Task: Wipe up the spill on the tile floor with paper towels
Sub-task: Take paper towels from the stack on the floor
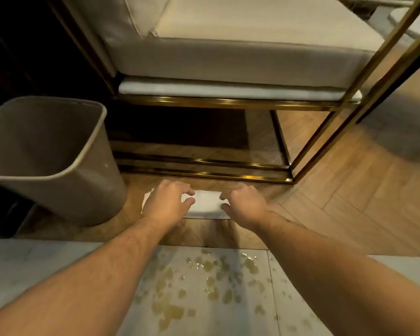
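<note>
A white stack of paper towels (206, 202) lies flat on the wooden floor in front of a gold-framed seat. My left hand (166, 202) rests on its left part with curled fingers touching the top sheet. My right hand (244, 203) covers its right end, fingertips bent onto the paper. Whether either hand has pinched a sheet is unclear. Nearer to me, a spill (204, 282) of yellowish drops and puddles spreads over the pale tile floor between my forearms.
A tan waste bin (83, 180) stands tilted at the left, close to the towels. A cushioned seat (228, 57) on a gold metal frame (204, 174) blocks the far side. Herringbone wood floor (349, 195) extends to the right.
</note>
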The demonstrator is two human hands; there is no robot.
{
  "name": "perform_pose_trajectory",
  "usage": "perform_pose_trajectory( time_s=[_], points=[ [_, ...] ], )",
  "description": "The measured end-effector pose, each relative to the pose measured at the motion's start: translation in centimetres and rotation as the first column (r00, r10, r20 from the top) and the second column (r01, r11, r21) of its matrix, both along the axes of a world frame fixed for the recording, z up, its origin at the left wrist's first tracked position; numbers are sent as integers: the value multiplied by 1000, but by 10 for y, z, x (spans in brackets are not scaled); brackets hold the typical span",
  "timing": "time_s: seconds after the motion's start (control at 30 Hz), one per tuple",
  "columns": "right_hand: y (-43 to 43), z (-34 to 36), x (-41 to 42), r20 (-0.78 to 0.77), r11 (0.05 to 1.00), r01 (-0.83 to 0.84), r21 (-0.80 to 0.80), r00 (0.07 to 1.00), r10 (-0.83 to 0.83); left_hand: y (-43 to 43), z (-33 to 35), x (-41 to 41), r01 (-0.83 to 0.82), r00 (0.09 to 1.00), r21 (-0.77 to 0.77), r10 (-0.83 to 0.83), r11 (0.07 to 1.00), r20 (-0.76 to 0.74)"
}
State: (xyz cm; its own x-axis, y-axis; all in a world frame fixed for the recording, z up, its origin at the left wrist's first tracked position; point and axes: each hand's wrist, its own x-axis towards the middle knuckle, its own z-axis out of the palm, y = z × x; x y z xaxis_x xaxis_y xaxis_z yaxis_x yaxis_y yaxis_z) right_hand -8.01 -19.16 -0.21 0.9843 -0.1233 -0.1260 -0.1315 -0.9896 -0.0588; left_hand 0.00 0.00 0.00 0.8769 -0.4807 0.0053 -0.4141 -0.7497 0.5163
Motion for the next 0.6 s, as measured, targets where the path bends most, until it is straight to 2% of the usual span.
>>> perform_pose_trajectory(
  time_s=[0.17, 0.3, 0.4, 0.5, 0.6],
  points=[
    [-3, -24, 4, -103, 996, -73, -59, 992, 67, -11, -26, 4, -69, 995, 70, 74, 995, -70],
    [-15, -35, 1, -96, 997, -52, -49, 994, 47, -7, -46, 8, -45, 993, 97, 54, 994, -101],
    [-20, -39, 5, -91, 999, -18, 28, 996, 20, -3, -57, 11, -36, 995, 158, 50, 987, -88],
    [-26, -35, 7, -144, 987, 59, 150, 989, -37, -3, -62, 14, -41, 997, 123, 48, 992, -58],
    [-30, -33, 6, -163, 977, 70, 200, 986, -38, -4, -63, 17, -22, 998, 116, 29, 993, -59]
  ],
)
